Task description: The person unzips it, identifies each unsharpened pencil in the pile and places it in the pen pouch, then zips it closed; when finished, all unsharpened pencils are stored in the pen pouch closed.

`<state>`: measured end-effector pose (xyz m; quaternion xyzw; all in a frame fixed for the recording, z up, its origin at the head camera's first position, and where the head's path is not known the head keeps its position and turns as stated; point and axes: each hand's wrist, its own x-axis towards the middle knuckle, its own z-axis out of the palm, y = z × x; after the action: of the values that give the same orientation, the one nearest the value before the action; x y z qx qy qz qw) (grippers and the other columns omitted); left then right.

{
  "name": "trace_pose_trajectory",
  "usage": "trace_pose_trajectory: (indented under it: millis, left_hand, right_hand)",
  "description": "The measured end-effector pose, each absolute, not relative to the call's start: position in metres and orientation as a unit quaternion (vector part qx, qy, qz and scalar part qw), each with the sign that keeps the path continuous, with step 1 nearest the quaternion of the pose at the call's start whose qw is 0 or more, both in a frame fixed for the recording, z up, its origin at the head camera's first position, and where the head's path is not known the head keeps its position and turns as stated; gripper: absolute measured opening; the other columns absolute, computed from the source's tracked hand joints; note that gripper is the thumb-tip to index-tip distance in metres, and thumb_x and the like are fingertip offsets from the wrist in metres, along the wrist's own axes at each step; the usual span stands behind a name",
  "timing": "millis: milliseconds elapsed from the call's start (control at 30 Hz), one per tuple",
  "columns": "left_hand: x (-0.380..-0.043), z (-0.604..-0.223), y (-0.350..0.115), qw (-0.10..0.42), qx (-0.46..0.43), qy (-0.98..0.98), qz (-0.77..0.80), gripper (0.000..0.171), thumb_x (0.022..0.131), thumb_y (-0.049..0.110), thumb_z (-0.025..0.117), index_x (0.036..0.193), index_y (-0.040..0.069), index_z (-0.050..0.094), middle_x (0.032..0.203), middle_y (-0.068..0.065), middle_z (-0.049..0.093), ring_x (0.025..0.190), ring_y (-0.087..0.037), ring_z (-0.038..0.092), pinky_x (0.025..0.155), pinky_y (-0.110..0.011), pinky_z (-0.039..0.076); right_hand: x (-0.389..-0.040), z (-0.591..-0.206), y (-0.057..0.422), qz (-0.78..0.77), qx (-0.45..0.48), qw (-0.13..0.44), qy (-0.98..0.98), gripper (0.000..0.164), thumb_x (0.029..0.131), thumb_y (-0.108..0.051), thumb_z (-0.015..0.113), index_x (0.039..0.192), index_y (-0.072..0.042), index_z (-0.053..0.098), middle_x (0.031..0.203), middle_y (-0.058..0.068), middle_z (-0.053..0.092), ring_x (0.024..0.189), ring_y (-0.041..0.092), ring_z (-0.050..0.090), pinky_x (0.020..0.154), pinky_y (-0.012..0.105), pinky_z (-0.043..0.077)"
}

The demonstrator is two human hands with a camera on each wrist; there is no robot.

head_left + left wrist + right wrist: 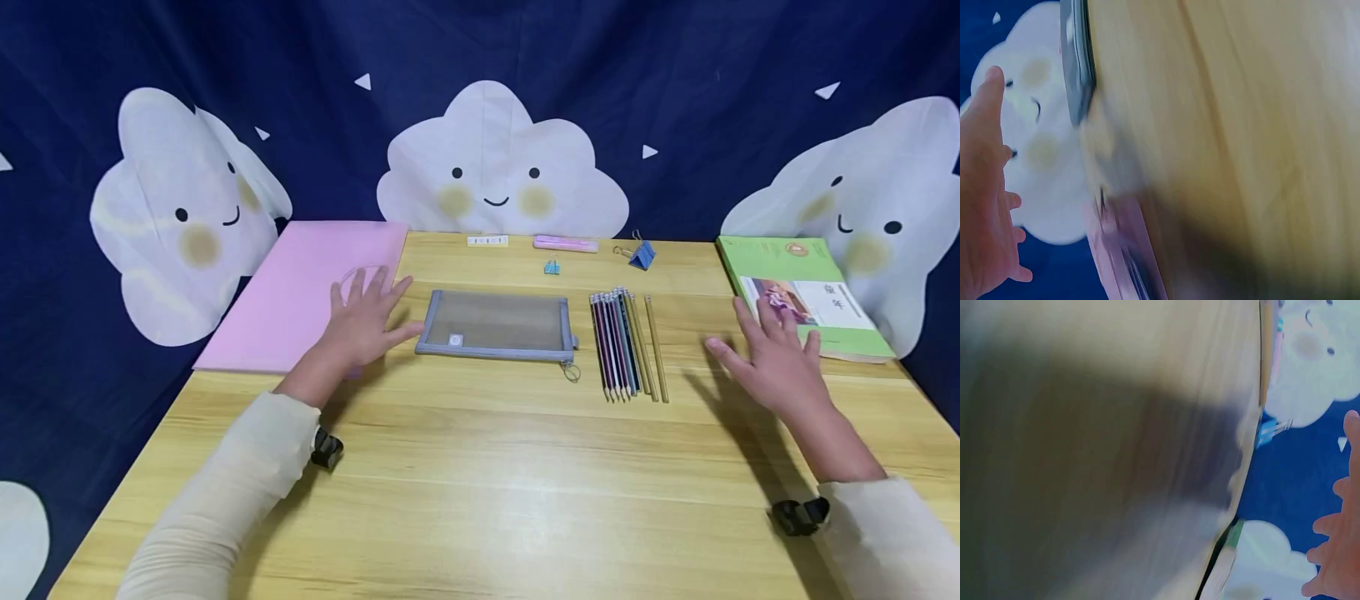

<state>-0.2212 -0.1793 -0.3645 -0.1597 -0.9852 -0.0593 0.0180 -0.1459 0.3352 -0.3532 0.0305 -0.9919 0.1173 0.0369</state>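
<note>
In the head view my left hand [362, 321] is spread with straight fingers over the right edge of a pink folder [300, 292], holding nothing. Its thumb points at a grey zippered mesh pouch [498, 323] lying flat in the middle. On the right my right hand [780, 367], fingers also spread, overlaps the near left part of a green book [772, 258] and grips nothing. A row of pencils [615, 346] lies right of the pouch, with loose gold pencils [656, 350] at its right side. Both wrist views show the hands with fingers extended.
Along the back of the table [510, 483] lie a white eraser-like block [487, 241], a pink pen-shaped case [566, 243], a small teal binder clip [552, 267] and a larger blue binder clip [642, 254]. A dark blue curtain [330, 150] with white clouds hangs behind.
</note>
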Motion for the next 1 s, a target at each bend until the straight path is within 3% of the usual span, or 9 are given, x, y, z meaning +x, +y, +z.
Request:
trace_pose_trajectory:
  millis: [233,400,533,633,767,900,1000]
  left_hand:
    - [-0.206,-0.362,-0.134,0.015,-0.225,-0.972,-0.060,0.076,0.075,0.069,0.033,0.137,0.028,0.017,0.142,-0.010,0.006,0.127,-0.032,-0.007,0.093,-0.057,-0.010]
    - [-0.195,-0.368,-0.097,0.024,-0.283,-0.958,-0.047,0.072,0.076,0.069,0.031,0.131,0.023,0.034,0.139,-0.012,0.019,0.126,-0.035,0.011,0.095,-0.058,0.005]
    - [-0.187,-0.370,-0.066,0.031,-0.312,-0.949,-0.041,0.054,0.080,0.060,0.040,0.117,0.022,0.052,0.130,-0.010,0.035,0.119,-0.030,0.029,0.095,-0.053,0.018]
    - [-0.181,-0.368,-0.044,0.028,-0.318,-0.947,-0.044,0.042,0.080,0.053,0.046,0.107,0.023,0.058,0.118,-0.005,0.046,0.108,-0.024,0.039,0.090,-0.046,0.028]
    - [-0.177,-0.366,-0.019,0.013,-0.318,-0.947,-0.038,0.035,0.080,0.052,0.047,0.091,0.022,0.063,0.089,0.004,0.056,0.083,-0.016,0.048,0.077,-0.036,0.037]
    - [-0.178,-0.368,0.002,-0.007,-0.304,-0.952,-0.037,0.041,0.079,0.057,0.044,0.064,0.021,0.058,0.057,0.010,0.052,0.057,-0.009,0.048,0.077,-0.042,0.038]
    - [-0.180,-0.372,0.013,-0.013,-0.283,-0.958,-0.043,0.051,0.075,0.065,0.042,0.051,0.020,0.047,0.043,0.009,0.042,0.046,-0.008,0.043,0.067,-0.039,0.041]
  right_hand:
    - [-0.155,-0.351,0.299,0.116,0.089,0.051,-0.988,0.065,0.087,-0.049,0.035,0.139,-0.019,0.008,0.139,0.022,0.008,0.123,0.043,-0.005,0.089,0.061,-0.012]
    - [-0.165,-0.355,0.267,0.102,0.146,0.075,-0.981,0.059,0.086,-0.049,0.040,0.130,-0.010,0.037,0.130,0.024,0.031,0.118,0.044,0.022,0.091,0.061,0.012]
    - [-0.172,-0.358,0.244,0.102,0.180,0.079,-0.975,0.050,0.085,-0.044,0.047,0.114,-0.004,0.053,0.114,0.022,0.047,0.106,0.039,0.040,0.086,0.054,0.030]
    - [-0.177,-0.360,0.228,0.109,0.192,0.059,-0.973,0.042,0.084,-0.040,0.051,0.106,-0.005,0.059,0.106,0.018,0.053,0.100,0.035,0.045,0.083,0.050,0.035]
    - [-0.183,-0.363,0.208,0.128,0.205,0.020,-0.970,0.029,0.084,-0.034,0.054,0.093,-0.009,0.064,0.090,0.008,0.061,0.084,0.025,0.056,0.069,0.041,0.045]
    - [-0.189,-0.367,0.194,0.147,0.178,-0.026,-0.973,0.027,0.082,-0.036,0.055,0.085,-0.011,0.066,0.074,-0.001,0.062,0.062,0.014,0.055,0.051,0.031,0.044]
    - [-0.192,-0.369,0.187,0.167,0.141,-0.067,-0.973,0.034,0.082,-0.041,0.054,0.083,-0.010,0.067,0.070,-0.002,0.060,0.057,0.013,0.050,0.048,0.027,0.039]
